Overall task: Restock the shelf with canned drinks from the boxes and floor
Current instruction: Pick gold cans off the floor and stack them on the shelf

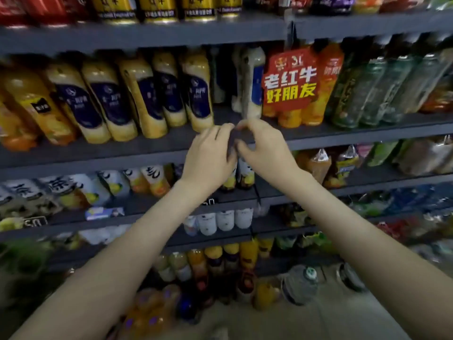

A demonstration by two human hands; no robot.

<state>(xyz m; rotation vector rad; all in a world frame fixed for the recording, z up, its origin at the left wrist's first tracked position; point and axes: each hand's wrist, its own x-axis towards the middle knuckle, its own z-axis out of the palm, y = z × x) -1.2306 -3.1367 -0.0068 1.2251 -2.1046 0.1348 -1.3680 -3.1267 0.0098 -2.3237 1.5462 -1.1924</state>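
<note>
Both hands are up in front of the shelf [122, 153], by the front edge of the board that holds the yellow bottles [152, 99]. The left hand [210, 153] and the right hand [266, 148] are close together, with bent fingers and fingertips almost touching. Something small and dark sits between them, but it is blurry, so I cannot tell if they hold it. A red sign [290, 79] hangs just above the right hand. Gold cans [157, 8] stand in a row on the top board, with red cans [36, 9] beside them on the left
</note>
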